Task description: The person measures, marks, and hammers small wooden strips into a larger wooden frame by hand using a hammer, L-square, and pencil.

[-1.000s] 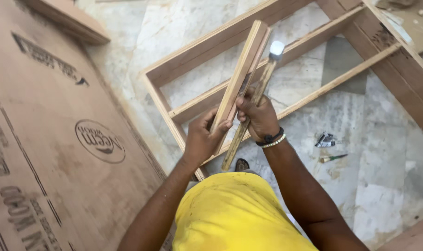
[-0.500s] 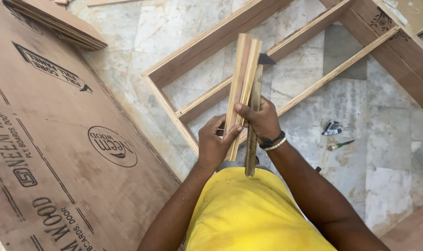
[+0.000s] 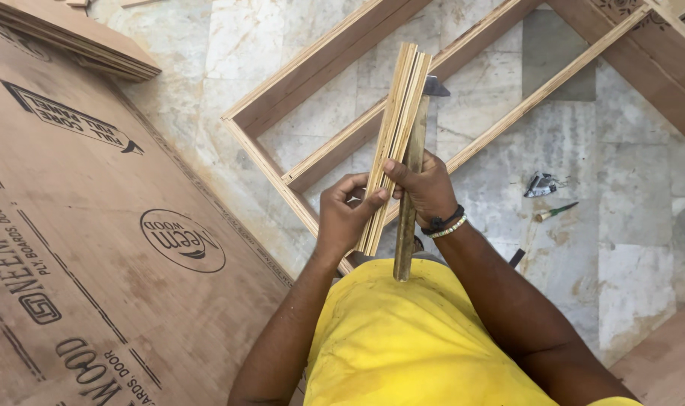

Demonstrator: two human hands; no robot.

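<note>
Plywood strips (image 3: 393, 143), a thin bundle stacked edge to edge, stand nearly upright between our two hands, rising well above the fingertips and ending just below our palms. Our left hand (image 3: 346, 218) wraps the lower part of the bundle from its left side, the fingers (image 3: 357, 186) curled over the top and the thumb pressed against the strips' face. Our right hand (image 3: 425, 188) closes on the same bundle from the right, and in that grip also holds the wooden handle of a hammer (image 3: 411, 180) (its dark metal head shows just beyond the strips' upper end, its handle butt hangs below our knuckles toward the yellow shirt (image 3: 402, 338)). Strips and handle lie side by side, touching, under the right fingers (image 3: 399, 167). A bead bracelet (image 3: 446, 225) circles the right wrist.

Beyond the fingertips, on the marble floor (image 3: 636, 225), lies a wooden frame (image 3: 335, 53) of long rails. Left of our left hand spreads a large plywood sheet (image 3: 94, 248) with printed marks. Right of our right hand, well apart, a small metal piece (image 3: 539, 185) and a green-handled screwdriver (image 3: 556, 212) rest on the floor.
</note>
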